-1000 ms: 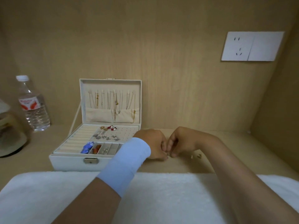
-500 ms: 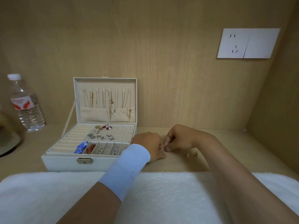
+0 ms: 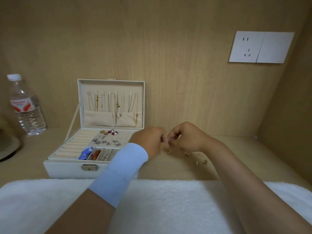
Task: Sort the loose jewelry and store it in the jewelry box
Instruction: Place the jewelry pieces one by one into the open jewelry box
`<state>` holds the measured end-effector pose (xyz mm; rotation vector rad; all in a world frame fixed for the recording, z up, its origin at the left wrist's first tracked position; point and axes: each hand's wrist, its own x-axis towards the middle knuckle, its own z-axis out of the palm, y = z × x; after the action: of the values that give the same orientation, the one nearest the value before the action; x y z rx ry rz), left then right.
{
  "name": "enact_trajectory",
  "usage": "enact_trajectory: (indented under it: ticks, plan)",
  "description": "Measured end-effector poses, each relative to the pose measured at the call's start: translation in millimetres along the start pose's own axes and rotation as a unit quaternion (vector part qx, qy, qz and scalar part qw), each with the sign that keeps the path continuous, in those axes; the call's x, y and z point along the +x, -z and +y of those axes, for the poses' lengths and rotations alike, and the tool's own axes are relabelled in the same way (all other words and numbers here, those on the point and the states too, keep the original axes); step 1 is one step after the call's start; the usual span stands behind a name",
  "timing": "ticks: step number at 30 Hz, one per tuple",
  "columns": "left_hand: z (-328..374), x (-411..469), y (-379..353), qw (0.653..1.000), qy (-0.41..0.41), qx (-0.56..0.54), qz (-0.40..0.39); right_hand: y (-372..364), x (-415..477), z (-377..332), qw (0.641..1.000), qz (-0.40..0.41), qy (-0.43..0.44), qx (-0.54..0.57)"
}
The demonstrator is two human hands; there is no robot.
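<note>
Left hand (image 3: 150, 141), right hand (image 3: 187, 137) lifted off desk (image 3: 168, 169); fingers (image 3: 173, 135) curled, touching; hold unclear.

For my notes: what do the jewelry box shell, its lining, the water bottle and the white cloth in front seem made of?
Jewelry box: smooth white shell with slight sheen, probably faux leather; metal-looking clasp. Lining: matte cream, likely velvety fabric. Water bottle: clear ribbed plastic, see-through, white cap. White cloth: fluffy pile, probably terry or fleece.
</note>
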<state>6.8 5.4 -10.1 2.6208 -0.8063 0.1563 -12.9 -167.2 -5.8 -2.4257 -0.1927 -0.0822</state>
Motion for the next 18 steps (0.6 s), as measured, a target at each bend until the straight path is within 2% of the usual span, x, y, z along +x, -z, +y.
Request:
enact_trajectory:
  ticks: [3, 8, 14, 18]
  plan:
    - [-18.6, -3.6, 18.2, 0.997, -0.002, -0.063, 0.041, -5.5, 0.0, -14.1, 0.997, 0.026, 0.032, 0.058]
    - [-52.9, -16.6, 41.5, 0.982, -0.01, -0.179, 0.053, -24.6, 3.2, -44.8, 0.982, 0.033, 0.063, 0.174]
    - [-90.2, -34.9, 64.0, 0.954, 0.002, -0.275, 0.116, -52.8, 25.4, -86.0, 0.946, 0.043, 0.036, 0.318]
    - [-113.8, -43.7, 72.9, 0.939, 0.028, -0.299, 0.164, -69.0, 42.9, -109.7, 0.936, 0.033, 0.014, 0.35]
